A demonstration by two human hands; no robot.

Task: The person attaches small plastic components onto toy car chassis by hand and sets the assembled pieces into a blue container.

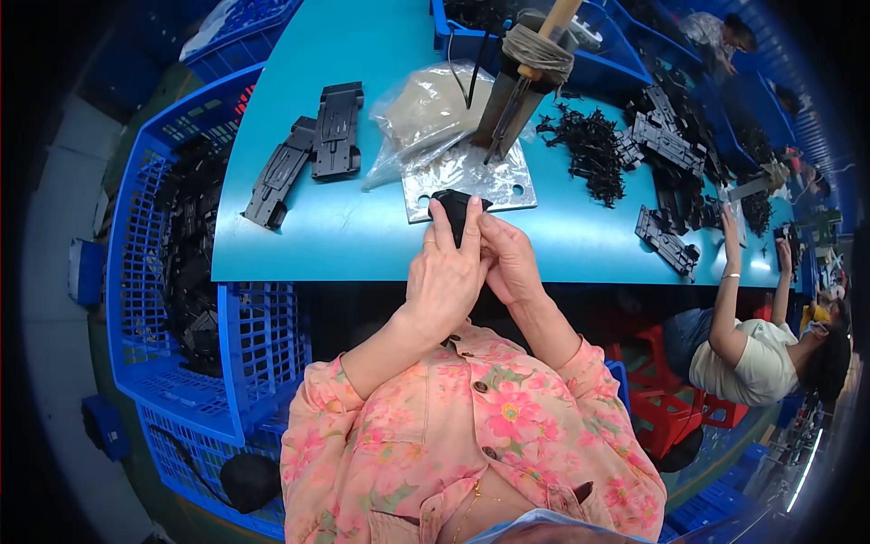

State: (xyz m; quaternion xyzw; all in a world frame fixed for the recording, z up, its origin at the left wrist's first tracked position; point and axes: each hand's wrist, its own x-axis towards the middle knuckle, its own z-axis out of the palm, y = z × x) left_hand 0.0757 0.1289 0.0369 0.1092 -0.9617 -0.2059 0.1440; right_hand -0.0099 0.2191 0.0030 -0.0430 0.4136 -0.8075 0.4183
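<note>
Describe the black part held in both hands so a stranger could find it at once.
Start at the turquoise table, near its front edge by the metal plate. There both hands pinch a small black part with their fingers. Unlike the parts lying on the table, it is held.

Two flat black plastic parts [308,150] on table's left; one plastic bag [421,118]; one metal plate [467,181].

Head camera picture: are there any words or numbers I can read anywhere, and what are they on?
None can be read.
The black part held by the left hand and right hand: no writing shows.
The clear bag, blue crate and metal plate: no labels visible.
</note>
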